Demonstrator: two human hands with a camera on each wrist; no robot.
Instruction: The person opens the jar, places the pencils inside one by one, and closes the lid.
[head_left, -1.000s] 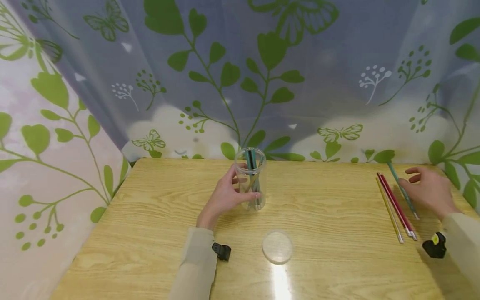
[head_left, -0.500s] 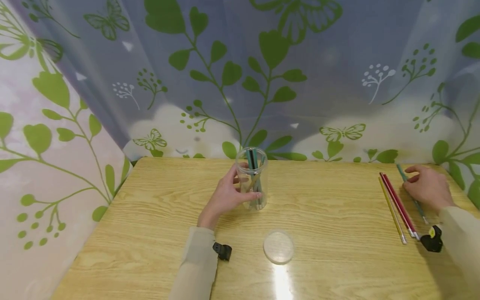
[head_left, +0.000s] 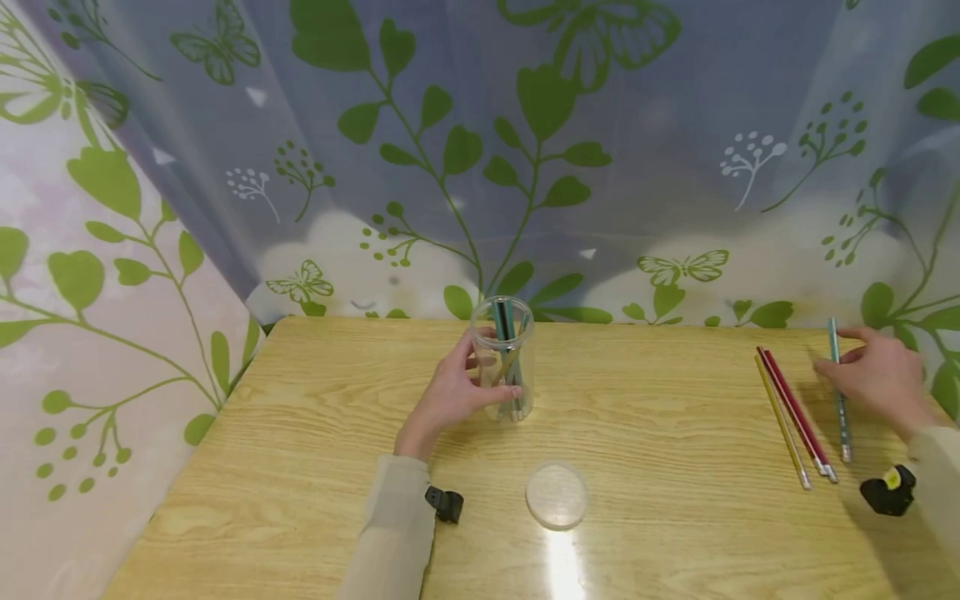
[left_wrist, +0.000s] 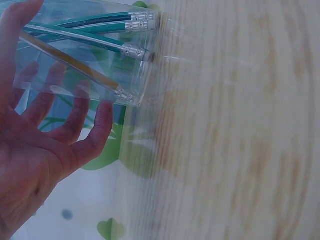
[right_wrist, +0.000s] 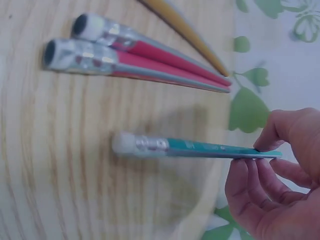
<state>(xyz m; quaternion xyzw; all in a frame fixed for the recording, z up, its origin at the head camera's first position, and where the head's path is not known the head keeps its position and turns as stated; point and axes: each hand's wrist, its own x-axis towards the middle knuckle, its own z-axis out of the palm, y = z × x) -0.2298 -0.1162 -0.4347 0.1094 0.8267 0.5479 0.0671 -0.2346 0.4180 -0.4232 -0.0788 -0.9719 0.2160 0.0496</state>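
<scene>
My left hand [head_left: 457, 387] holds a clear plastic jar [head_left: 527, 367] upright on the table, its thumb in front and the fingers behind. Inside stand several pencils; the left wrist view shows teal pencils [left_wrist: 95, 36] and a yellow pencil [left_wrist: 75, 62], eraser ends down. At the right, my right hand [head_left: 877, 375] pinches a teal pencil [right_wrist: 200, 149] between thumb and fingers, its white eraser end pointing toward me. Whether that end touches the table I cannot tell. Just left of it lie two red pencils [head_left: 797, 412] and a yellow pencil [head_left: 782, 421].
A round clear lid [head_left: 556, 497] lies on the wooden table [head_left: 660, 500] in front of the jar. Patterned curtains [head_left: 637, 183] hang along the table's back and left edges.
My right hand has taken hold of the teal pencil and shifted it right, away from the red ones, turning it more upright in view. The left hand and jar stay in place.
</scene>
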